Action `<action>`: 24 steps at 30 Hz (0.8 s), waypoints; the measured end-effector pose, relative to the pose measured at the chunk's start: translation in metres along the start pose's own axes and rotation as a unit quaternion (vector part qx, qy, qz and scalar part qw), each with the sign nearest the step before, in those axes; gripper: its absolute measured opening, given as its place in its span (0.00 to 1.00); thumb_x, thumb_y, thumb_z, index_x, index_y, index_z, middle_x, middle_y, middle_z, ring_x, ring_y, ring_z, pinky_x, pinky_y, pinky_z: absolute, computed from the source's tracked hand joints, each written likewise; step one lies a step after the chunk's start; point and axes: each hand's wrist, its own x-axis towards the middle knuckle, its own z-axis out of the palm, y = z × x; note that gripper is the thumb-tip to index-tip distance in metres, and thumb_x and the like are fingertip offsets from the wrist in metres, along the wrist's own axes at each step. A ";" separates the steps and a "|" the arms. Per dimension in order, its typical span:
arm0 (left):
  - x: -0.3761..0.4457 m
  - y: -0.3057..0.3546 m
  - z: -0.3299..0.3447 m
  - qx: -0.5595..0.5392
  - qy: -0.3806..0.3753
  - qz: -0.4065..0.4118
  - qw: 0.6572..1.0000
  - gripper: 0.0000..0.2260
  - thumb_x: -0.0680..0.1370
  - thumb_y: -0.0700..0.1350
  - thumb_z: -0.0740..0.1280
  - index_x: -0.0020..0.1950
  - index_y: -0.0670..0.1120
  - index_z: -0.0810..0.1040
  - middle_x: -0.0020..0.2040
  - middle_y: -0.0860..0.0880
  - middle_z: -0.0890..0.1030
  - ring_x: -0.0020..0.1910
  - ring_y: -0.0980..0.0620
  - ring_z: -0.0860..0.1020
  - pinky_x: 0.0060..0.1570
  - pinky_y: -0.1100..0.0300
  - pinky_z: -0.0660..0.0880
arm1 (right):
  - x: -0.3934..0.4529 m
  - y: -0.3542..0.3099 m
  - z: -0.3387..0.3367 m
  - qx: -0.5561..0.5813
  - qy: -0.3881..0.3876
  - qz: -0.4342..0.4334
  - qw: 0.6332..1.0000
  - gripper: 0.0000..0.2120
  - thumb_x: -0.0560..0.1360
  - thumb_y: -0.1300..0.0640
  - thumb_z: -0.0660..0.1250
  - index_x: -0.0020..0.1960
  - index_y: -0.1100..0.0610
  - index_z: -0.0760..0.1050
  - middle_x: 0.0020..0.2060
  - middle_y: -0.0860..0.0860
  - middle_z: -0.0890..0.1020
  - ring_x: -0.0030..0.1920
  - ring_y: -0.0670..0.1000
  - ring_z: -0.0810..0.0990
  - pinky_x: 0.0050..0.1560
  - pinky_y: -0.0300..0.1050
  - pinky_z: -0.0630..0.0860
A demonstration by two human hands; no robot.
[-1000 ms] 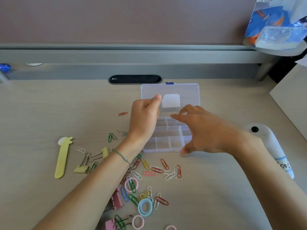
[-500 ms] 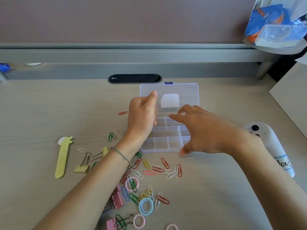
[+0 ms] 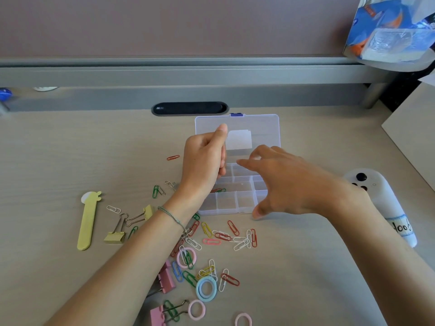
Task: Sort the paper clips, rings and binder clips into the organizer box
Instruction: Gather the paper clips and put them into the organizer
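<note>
A single head-worn wide-angle camera looks forward and down onto the desk (image 3: 70, 147) from the person's own position. It sits close: both forearms enter from the bottom edge and the organizer box (image 3: 237, 184) lies near centre frame. The desk's rear partition (image 3: 164, 24) fills the top. No second view is provided.

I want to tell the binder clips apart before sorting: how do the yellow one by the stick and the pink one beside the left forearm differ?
The yellow binder clip is pale yellow; the pink binder clip is pink. The yellow one's wire handles show fully, pointing away from the person; the pink one's are mostly hidden by the forearm. The yellow one lies apart from the clutter; the pink one sits among paper clips. Both lie on the desk, outside the box.
</note>
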 end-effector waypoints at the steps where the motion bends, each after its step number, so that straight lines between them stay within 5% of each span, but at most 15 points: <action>1: 0.000 0.000 0.000 0.003 0.000 0.004 1.000 0.26 0.84 0.50 0.61 0.29 0.39 0.70 0.25 0.43 0.68 0.22 0.49 0.69 0.25 0.62 0.68 | 0.001 0.000 0.000 0.000 0.000 0.000 1.000 0.50 0.64 0.34 0.75 0.79 0.44 0.54 0.73 0.48 0.63 0.72 0.53 0.63 0.70 0.52 0.66; 5: -0.002 0.001 0.001 0.013 0.008 0.008 1.000 0.26 0.84 0.48 0.61 0.31 0.32 0.66 0.27 0.40 0.66 0.25 0.46 0.65 0.23 0.62 0.65 | 0.001 0.000 0.001 0.000 0.000 0.001 1.000 0.50 0.64 0.34 0.75 0.79 0.44 0.55 0.73 0.48 0.63 0.71 0.53 0.63 0.70 0.53 0.66; 12: -0.002 -0.002 0.001 0.002 0.005 -0.020 1.000 0.27 0.84 0.49 0.60 0.24 0.47 0.70 0.22 0.47 0.70 0.20 0.50 0.70 0.23 0.62 0.68 | 0.000 0.000 0.002 0.000 0.003 0.001 1.000 0.51 0.64 0.34 0.75 0.79 0.45 0.55 0.71 0.47 0.64 0.69 0.52 0.65 0.69 0.51 0.69; 24: -0.002 0.000 0.007 -0.010 -0.024 -0.040 0.999 0.27 0.86 0.51 0.56 0.27 0.45 0.72 0.24 0.47 0.74 0.24 0.49 0.76 0.26 0.59 0.74 | 0.002 -0.001 0.003 -0.002 0.000 -0.006 1.000 0.49 0.63 0.33 0.75 0.77 0.45 0.58 0.69 0.48 0.66 0.68 0.52 0.66 0.67 0.51 0.70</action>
